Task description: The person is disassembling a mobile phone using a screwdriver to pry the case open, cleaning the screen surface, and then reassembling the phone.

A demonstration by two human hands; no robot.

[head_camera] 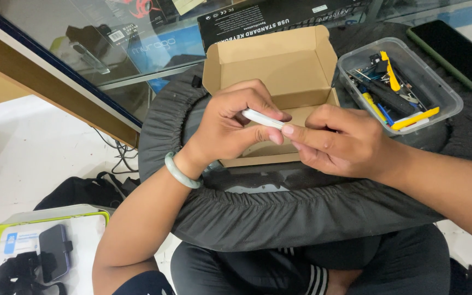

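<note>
We hold a slim white stick (pixel 262 118) clamped in our left hand (pixel 230 128), right hand (pixel 337 142) pinching its end; open cardboard box (pixel 271 65) behind the grip, empty as shown.

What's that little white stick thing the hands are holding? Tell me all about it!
The white stick is slim, smooth and looks like plastic, lying nearly flat with a slight tilt. Only a short part shows; the rest hides inside the left hand, whose fingers wrap around it. The right hand touches its end with thumb and fingertip. It is held above an open brown cardboard box. What it is exactly cannot be told.
</note>
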